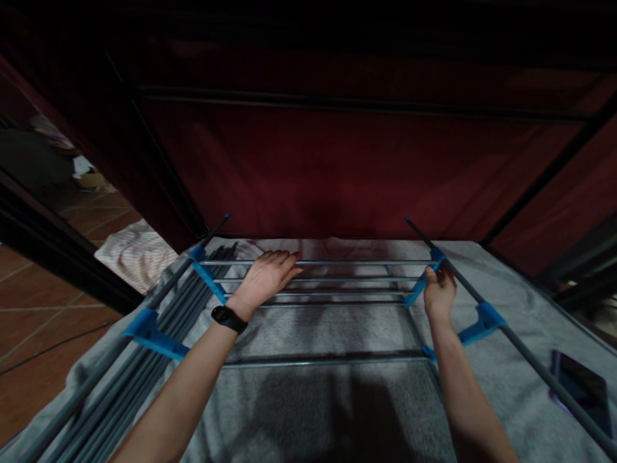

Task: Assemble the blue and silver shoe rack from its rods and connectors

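Note:
A rack frame of grey metal tubes and blue plastic brackets lies on a grey cloth (313, 399). My left hand (270, 275), a black band at its wrist, curls over the farthest thin crossbar (357, 262), thumb on the near side. At the far right end of that bar, my right hand (440, 292) closes around the far right blue bracket (437, 256); some of its fingertips are hidden. The far left blue bracket (205, 270) holds the bars' other ends. Closer to me are a left bracket (154, 334) and a right bracket (484, 321).
Several loose grey tubes (159, 347) lie together along the left side. A phone (581, 389) rests at the right, beside the long right tube. Dark red fabric panels (328, 173) rise behind the frame. Striped cloth (139, 254) lies on the tiled floor (58, 289) at left.

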The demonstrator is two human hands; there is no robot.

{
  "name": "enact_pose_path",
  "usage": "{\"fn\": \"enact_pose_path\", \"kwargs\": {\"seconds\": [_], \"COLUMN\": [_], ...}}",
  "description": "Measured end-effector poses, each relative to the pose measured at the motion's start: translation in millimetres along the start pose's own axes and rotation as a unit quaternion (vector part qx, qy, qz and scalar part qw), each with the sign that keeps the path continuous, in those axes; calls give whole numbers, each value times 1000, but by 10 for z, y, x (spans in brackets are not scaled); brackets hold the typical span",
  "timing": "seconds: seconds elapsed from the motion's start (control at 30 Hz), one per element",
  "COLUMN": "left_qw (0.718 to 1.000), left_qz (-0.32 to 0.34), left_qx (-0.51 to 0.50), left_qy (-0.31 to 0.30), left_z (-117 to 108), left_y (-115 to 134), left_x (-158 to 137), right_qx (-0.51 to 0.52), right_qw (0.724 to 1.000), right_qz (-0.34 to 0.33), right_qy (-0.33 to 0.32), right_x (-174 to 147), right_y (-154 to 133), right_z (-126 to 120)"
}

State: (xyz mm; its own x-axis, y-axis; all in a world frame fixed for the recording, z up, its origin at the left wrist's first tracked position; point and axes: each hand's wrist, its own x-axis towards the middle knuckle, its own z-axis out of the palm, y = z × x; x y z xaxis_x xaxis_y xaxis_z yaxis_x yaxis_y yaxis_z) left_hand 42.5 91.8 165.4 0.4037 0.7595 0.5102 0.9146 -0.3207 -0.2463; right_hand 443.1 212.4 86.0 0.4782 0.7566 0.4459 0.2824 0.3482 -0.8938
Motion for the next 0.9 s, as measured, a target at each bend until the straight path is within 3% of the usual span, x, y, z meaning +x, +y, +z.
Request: {"fn": "enact_pose_path", "kwargs": {"seconds": [0.17, 0.3, 0.63, 0.9], "left_qw": [997, 993, 995, 994], "left_qz": [-34, -91, -85, -76], "left_qx": [59, 78, 52, 76], "left_qy": [43, 17, -11, 26], "left_z": [50, 40, -12, 93], "left_y": [-156, -282, -301, -389], "left_x": [-194, -291, -247, -271], "right_qx": [-2, -2, 9, 3], "right_qw": [1000, 1000, 1000, 1000], "right_qz": [-6, -9, 2, -2], "right_qy": [-2, 2, 11, -14], "right_x": [-9, -3, 18, -12], "right_y": [-31, 7, 157, 21], "right_z": [1, 7, 19, 33]}}
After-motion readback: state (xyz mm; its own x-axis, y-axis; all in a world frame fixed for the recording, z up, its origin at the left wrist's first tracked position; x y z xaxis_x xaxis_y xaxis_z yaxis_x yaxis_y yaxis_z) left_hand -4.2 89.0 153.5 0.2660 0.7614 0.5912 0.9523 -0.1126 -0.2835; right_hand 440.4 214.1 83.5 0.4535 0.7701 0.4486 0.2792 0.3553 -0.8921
